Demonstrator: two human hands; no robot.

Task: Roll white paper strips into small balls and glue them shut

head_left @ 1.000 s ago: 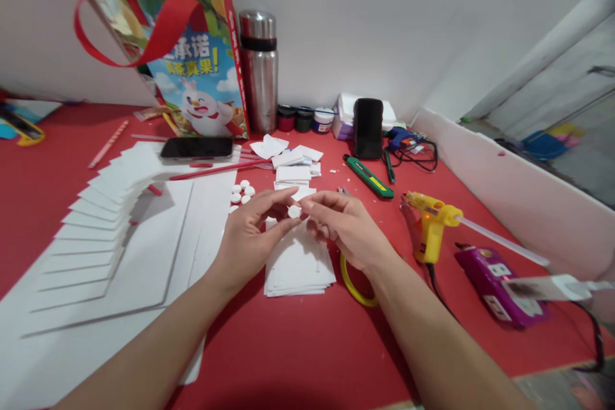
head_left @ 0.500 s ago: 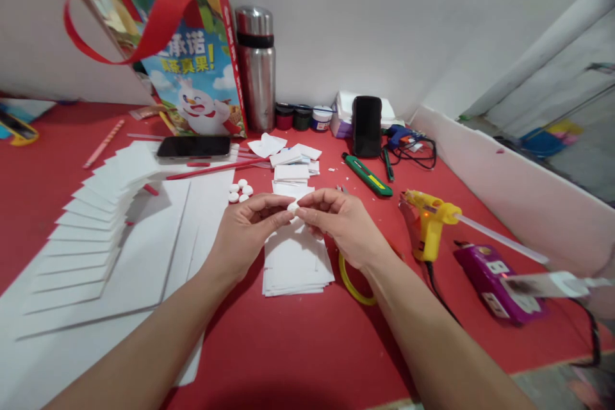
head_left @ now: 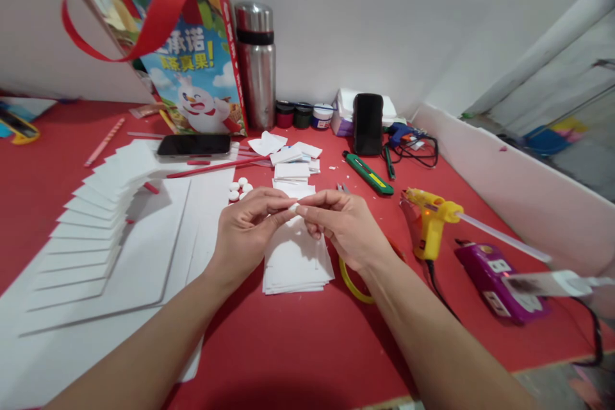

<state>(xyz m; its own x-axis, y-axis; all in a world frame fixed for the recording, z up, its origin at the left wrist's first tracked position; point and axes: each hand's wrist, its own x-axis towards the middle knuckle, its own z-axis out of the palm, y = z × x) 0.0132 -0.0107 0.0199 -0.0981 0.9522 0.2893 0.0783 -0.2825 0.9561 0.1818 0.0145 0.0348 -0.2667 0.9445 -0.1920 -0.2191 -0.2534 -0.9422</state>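
Note:
My left hand (head_left: 246, 227) and my right hand (head_left: 350, 225) meet at the middle of the red table. Thumbs and fingertips of both pinch one small white round piece (head_left: 294, 207), mostly covered by the fingers. Below it lies a stack of white paper cards (head_left: 295, 272). Several small white discs (head_left: 234, 195) sit just behind my left hand, partly hidden by it. Beside my right wrist, scissors with a yellow handle (head_left: 353, 288) lie partly under the forearm.
On the left, white cards form a curved, stepped fan (head_left: 84, 240) on a white board. A yellow glue gun (head_left: 431, 221), purple box (head_left: 494, 275) and green cutter (head_left: 369, 174) lie right. Behind stand a steel flask (head_left: 257, 70) and a picture bag (head_left: 192, 51).
Both hands stay at nearly the same place. The fingers have shifted slightly around the small white piece, and less of it shows now.

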